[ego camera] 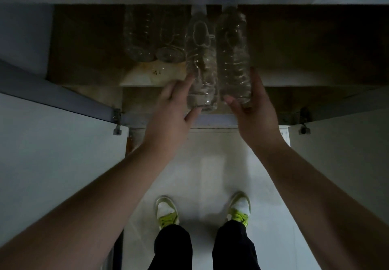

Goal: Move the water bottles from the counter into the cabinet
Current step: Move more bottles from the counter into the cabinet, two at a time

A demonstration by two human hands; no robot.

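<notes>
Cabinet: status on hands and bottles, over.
Left hand open, fingers on one bottle. Right hand gripping second bottle. Both bottles at cabinet front; two more bottles behind. Doors open, nothing blocking.

My arms are bare, with no sleeves showing. I wear black trousers [171,248]. My shoes [167,212] are white, with neon yellow-green laces and trim.

The necks and caps of the two front water bottles [202,63] ran up behind the worktop [193,0] edge and could not be seen. Two rear bottles [151,36] were dim, their upper ends lost in shadow. The cabinet [305,44] interior to the right was too dark to read. Both forearms and both trouser legs were cut off by the frame.
</notes>
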